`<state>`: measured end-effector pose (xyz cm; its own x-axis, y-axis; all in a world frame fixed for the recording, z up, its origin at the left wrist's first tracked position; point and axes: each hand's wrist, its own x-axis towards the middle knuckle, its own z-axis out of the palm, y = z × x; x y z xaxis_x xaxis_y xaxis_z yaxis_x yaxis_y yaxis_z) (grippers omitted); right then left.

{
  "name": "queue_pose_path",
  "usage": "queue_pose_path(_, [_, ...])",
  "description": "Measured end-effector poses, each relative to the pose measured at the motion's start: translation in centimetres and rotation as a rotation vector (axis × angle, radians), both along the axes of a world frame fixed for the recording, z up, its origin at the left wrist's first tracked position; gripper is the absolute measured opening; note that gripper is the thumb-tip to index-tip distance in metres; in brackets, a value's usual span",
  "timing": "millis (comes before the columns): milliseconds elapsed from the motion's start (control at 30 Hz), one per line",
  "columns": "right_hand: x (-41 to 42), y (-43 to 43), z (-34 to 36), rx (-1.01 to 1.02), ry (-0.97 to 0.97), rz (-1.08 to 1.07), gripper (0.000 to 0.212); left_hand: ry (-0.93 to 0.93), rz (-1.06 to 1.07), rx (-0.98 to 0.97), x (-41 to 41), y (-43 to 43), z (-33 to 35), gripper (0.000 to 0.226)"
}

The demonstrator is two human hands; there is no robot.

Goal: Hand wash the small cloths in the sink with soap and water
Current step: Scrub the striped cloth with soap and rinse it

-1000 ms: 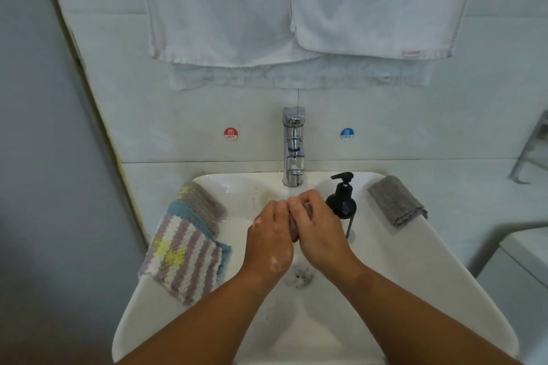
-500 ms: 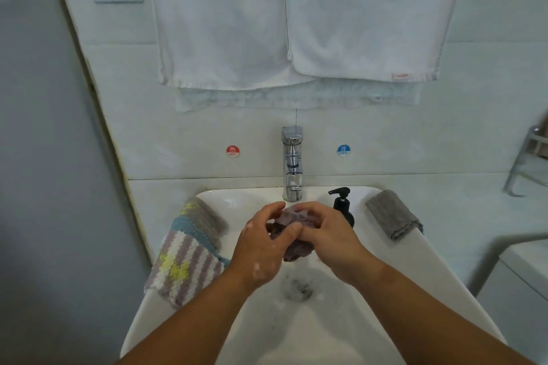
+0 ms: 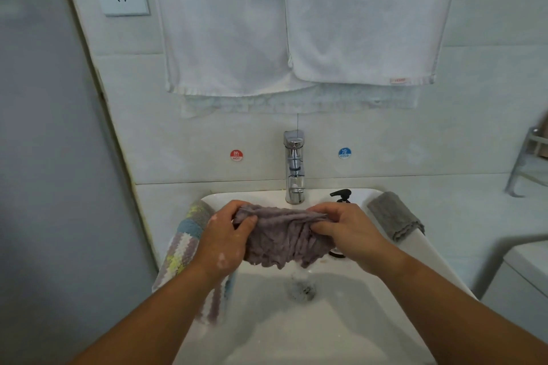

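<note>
Cloth first: the mauve cloth, a tight wad between your palms half a second ago, is now pulled out wide and hangs in folds above the sink, in front of the tap. Your hands, then pressed close together, have drawn apart to its two upper corners.

Your left hand grips the left corner, fingers curled over the top edge and thumb pressed on the front; pale flecks dot its back. Your right hand holds the right corner the same way, fingers folded round the bunched edge. Both forearms reach in from the bottom and angle toward each other. Water runs off the cloth's lower edge toward the drain.

The soap pump stands behind your right hand, mostly hidden. A grey cloth lies on the right rim, and striped cloths hang over the left rim, just beside your left wrist.
</note>
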<state>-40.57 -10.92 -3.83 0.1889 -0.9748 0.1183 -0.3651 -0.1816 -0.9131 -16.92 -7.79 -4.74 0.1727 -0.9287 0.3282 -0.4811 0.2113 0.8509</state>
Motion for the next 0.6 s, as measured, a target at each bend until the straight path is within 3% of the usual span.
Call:
queue_pose_path(133, [0.1,0.0,0.3,0.049,-0.049,-0.086,0.011,0.047,0.027,0.010,0.0,0.2,-0.3,0.010])
queue_pose_path(367, [2.3,0.9,0.6,0.380,-0.372,-0.191,0.020,0.090,0.055,0.043,-2.3,0.8,-0.2,0.020])
queue_pose_path(467, [2.7,1.2,0.4,0.263,-0.293,-0.081,0.029,0.062,0.073,0.054,-2.4,0.9,-0.3,0.023])
queue_pose_path(600, [1.4,0.8,0.0,0.120,-0.120,-0.026,0.024,0.029,0.110,0.010,-1.3,1.0,-0.2,0.020])
